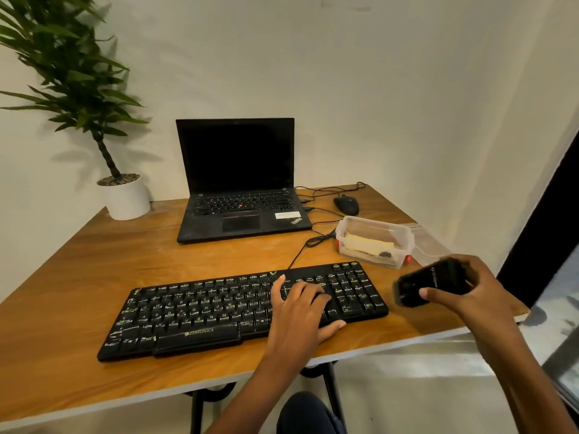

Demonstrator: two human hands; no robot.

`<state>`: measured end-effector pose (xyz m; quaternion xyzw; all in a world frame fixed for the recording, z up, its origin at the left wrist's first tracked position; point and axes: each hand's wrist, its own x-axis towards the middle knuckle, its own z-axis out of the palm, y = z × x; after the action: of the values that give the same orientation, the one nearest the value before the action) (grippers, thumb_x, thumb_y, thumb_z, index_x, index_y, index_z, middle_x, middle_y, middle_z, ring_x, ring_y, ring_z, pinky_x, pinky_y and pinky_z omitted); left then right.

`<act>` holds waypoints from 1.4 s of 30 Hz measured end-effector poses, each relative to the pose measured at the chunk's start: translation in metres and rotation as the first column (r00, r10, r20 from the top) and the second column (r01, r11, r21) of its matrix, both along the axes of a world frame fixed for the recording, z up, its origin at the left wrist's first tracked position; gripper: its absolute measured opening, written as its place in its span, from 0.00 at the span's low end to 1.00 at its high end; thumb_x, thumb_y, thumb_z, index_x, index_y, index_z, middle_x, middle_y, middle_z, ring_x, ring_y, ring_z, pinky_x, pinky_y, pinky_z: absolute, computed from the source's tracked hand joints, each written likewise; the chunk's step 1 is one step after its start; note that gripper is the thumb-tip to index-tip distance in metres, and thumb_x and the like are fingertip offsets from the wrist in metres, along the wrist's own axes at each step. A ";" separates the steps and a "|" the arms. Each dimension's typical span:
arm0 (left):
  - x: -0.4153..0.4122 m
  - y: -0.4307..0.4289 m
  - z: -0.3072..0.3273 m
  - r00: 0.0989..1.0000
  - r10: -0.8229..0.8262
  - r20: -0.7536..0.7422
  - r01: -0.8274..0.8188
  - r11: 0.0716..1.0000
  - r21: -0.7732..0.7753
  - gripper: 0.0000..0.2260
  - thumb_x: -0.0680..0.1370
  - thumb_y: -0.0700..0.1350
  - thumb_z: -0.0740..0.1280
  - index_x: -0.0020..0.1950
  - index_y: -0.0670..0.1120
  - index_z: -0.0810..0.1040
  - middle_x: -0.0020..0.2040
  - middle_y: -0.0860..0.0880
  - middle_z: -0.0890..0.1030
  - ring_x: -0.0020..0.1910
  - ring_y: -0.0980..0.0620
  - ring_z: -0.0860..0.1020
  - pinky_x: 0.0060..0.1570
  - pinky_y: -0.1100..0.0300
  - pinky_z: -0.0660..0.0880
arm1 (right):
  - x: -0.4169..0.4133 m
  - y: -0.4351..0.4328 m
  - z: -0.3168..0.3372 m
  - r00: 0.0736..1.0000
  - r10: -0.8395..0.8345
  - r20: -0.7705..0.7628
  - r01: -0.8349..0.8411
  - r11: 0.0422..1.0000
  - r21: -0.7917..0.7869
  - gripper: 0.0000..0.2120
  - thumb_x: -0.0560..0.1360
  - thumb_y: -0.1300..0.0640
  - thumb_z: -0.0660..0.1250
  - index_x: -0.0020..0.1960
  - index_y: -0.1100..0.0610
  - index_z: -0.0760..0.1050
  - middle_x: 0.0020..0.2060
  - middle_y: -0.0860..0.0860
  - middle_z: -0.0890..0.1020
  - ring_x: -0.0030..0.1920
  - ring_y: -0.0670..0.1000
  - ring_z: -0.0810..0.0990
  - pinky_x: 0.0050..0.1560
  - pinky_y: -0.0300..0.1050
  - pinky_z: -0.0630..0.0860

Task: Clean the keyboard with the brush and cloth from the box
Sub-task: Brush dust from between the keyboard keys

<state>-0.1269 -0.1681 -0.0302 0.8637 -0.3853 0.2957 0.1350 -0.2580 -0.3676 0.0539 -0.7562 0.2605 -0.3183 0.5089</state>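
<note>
Keyboard: the black keyboard (pixel 219 308) lies across the near part of the wooden table (pixel 141 252), its cable running back towards the laptop (pixel 238 189)
Brush: the black brush (pixel 429 285) is held in the air just off the keyboard's right end, touching no key
Right hand: the right hand (pixel 466 289) has fingers and thumb curled round the brush body, with the wrist bent so the brush points left towards the keys (its bristle side is too blurred to make out)
Left hand: the left hand (pixel 300 311) lies flat on the keys right of centre, fingers straight and spread, thumb at the near edge, gripping nothing
Box: the clear box (pixel 376 221) stands open behind the keyboard's right end, with its lid (pixel 429 245) just beside it
Cloth: the yellow cloth (pixel 369 241) is folded inside the box, not yet taken out
Step in hand: probably bringing the brush to the keys for the first strokes
Doing it well: turn the bristles down, sweep along the rows with light pressure, and let the flat left hand steady the board
Risk: that hand covers keys, so it should shift aside as the brush reaches them
</note>
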 end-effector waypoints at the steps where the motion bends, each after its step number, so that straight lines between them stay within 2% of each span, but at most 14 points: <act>1: 0.000 0.000 0.000 1.000 0.000 0.002 0.000 1.000 -0.002 0.23 0.72 0.66 0.53 0.46 0.56 0.83 0.46 0.58 0.81 0.49 0.57 0.80 0.64 0.46 0.57 | 0.006 0.001 0.002 1.000 0.016 0.015 -0.016 1.000 0.024 0.24 0.65 0.67 0.75 0.56 0.54 0.70 0.50 0.51 0.74 0.52 0.52 0.72 0.52 0.47 0.70; 5: 0.000 0.001 -0.001 1.000 -0.014 -0.028 0.014 1.000 0.000 0.23 0.73 0.66 0.53 0.48 0.56 0.83 0.47 0.58 0.81 0.49 0.58 0.80 0.65 0.46 0.56 | 0.032 0.007 0.000 0.995 0.060 0.077 -0.069 0.991 0.119 0.19 0.69 0.64 0.72 0.56 0.54 0.70 0.52 0.52 0.76 0.54 0.55 0.74 0.56 0.54 0.75; 8: 0.000 0.001 -0.001 0.999 -0.021 -0.046 0.021 1.000 0.009 0.23 0.73 0.66 0.53 0.48 0.56 0.83 0.47 0.58 0.81 0.49 0.59 0.80 0.66 0.46 0.55 | 0.049 0.012 -0.006 0.993 0.050 0.108 -0.057 0.997 0.060 0.15 0.71 0.63 0.70 0.53 0.54 0.69 0.46 0.49 0.76 0.53 0.56 0.76 0.53 0.57 0.77; 15: -0.001 -0.001 -0.001 1.000 -0.015 -0.024 0.015 1.000 0.016 0.23 0.73 0.65 0.52 0.48 0.55 0.83 0.46 0.58 0.81 0.48 0.57 0.79 0.64 0.48 0.57 | 0.057 0.010 -0.019 0.977 0.206 -0.046 -0.206 0.978 0.006 0.15 0.73 0.60 0.69 0.57 0.53 0.70 0.48 0.53 0.77 0.44 0.49 0.75 0.31 0.32 0.71; 17: -0.001 -0.001 -0.001 1.000 -0.018 -0.018 0.018 1.000 0.015 0.23 0.73 0.65 0.52 0.47 0.55 0.83 0.45 0.58 0.81 0.48 0.57 0.79 0.64 0.49 0.58 | 0.056 0.010 -0.017 0.971 0.228 -0.075 -0.231 0.973 -0.031 0.07 0.73 0.61 0.68 0.50 0.53 0.73 0.41 0.51 0.77 0.36 0.45 0.73 0.25 0.27 0.69; 19: 0.000 -0.001 -0.001 1.000 -0.017 -0.011 0.017 1.000 0.012 0.23 0.74 0.64 0.52 0.47 0.55 0.83 0.45 0.58 0.81 0.46 0.58 0.80 0.63 0.49 0.58 | 0.058 0.010 -0.015 0.968 0.227 -0.108 -0.235 0.970 -0.066 0.06 0.74 0.62 0.66 0.43 0.52 0.72 0.36 0.51 0.76 0.33 0.45 0.72 0.22 0.27 0.67; 21: 0.000 -0.001 -0.001 1.000 -0.019 -0.014 0.019 1.000 0.006 0.23 0.74 0.64 0.52 0.47 0.55 0.83 0.44 0.58 0.81 0.45 0.58 0.80 0.64 0.49 0.58 | 0.061 0.012 -0.013 0.971 0.209 -0.118 -0.220 0.972 -0.084 0.03 0.75 0.61 0.65 0.46 0.54 0.73 0.36 0.49 0.77 0.34 0.47 0.74 0.23 0.30 0.69; 24: 0.000 -0.001 -0.001 1.000 -0.025 -0.010 0.025 1.000 -0.003 0.23 0.74 0.64 0.52 0.47 0.55 0.83 0.44 0.58 0.81 0.45 0.58 0.80 0.64 0.48 0.58 | 0.061 0.013 -0.017 0.981 0.185 -0.063 -0.191 0.975 -0.114 0.08 0.75 0.61 0.65 0.53 0.54 0.72 0.39 0.45 0.76 0.40 0.46 0.75 0.26 0.27 0.70; 27: -0.001 0.000 -0.001 1.000 -0.021 -0.006 0.021 1.000 -0.008 0.23 0.74 0.64 0.52 0.47 0.55 0.83 0.44 0.59 0.81 0.45 0.58 0.80 0.64 0.48 0.58 | 0.058 0.014 -0.017 0.974 0.215 -0.066 -0.220 0.973 -0.075 0.08 0.75 0.63 0.65 0.53 0.56 0.71 0.39 0.47 0.76 0.42 0.50 0.74 0.25 0.28 0.70; 30: -0.001 0.000 -0.001 1.000 -0.026 -0.009 0.026 1.000 -0.006 0.23 0.74 0.64 0.52 0.47 0.55 0.83 0.44 0.59 0.81 0.45 0.59 0.80 0.64 0.48 0.57 | 0.055 0.015 -0.019 0.984 0.181 -0.006 -0.181 0.981 -0.066 0.10 0.75 0.63 0.65 0.54 0.54 0.71 0.44 0.49 0.76 0.47 0.49 0.74 0.34 0.32 0.71; 34: -0.001 -0.001 0.000 1.000 -0.023 -0.012 0.023 1.000 -0.003 0.23 0.74 0.64 0.52 0.47 0.55 0.83 0.44 0.59 0.81 0.45 0.59 0.80 0.65 0.48 0.57 | 0.055 0.017 -0.017 0.976 0.218 -0.019 -0.219 0.974 -0.053 0.06 0.74 0.64 0.65 0.49 0.55 0.72 0.40 0.47 0.76 0.43 0.49 0.76 0.28 0.30 0.72; 37: -0.001 -0.001 0.000 0.999 -0.030 -0.014 0.030 1.000 -0.006 0.23 0.74 0.64 0.52 0.47 0.55 0.83 0.44 0.59 0.81 0.45 0.59 0.80 0.65 0.48 0.57 | 0.058 0.021 -0.016 0.977 0.214 0.007 -0.213 0.972 -0.101 0.08 0.75 0.63 0.65 0.52 0.54 0.73 0.40 0.44 0.76 0.42 0.42 0.75 0.35 0.33 0.71; 40: -0.002 -0.001 0.000 1.000 -0.027 -0.008 0.027 0.999 -0.017 0.23 0.74 0.64 0.53 0.47 0.55 0.83 0.44 0.59 0.81 0.45 0.59 0.80 0.65 0.48 0.57 | 0.059 0.023 -0.017 0.959 0.283 -0.029 -0.285 0.956 -0.068 0.06 0.75 0.64 0.64 0.45 0.54 0.73 0.38 0.48 0.77 0.40 0.44 0.76 0.34 0.37 0.71; 42: -0.002 0.000 0.000 0.999 -0.031 -0.008 0.031 0.999 -0.021 0.22 0.74 0.64 0.53 0.47 0.55 0.83 0.44 0.59 0.81 0.45 0.59 0.80 0.65 0.48 0.57 | 0.060 0.022 -0.018 0.963 0.267 -0.025 -0.268 0.961 -0.062 0.05 0.75 0.63 0.64 0.46 0.54 0.72 0.40 0.48 0.77 0.41 0.43 0.76 0.35 0.35 0.70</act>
<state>-0.1290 -0.1685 -0.0304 0.8573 -0.3950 0.2942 0.1501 -0.1985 -0.3455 0.0360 -0.8032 0.1498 -0.2488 0.5201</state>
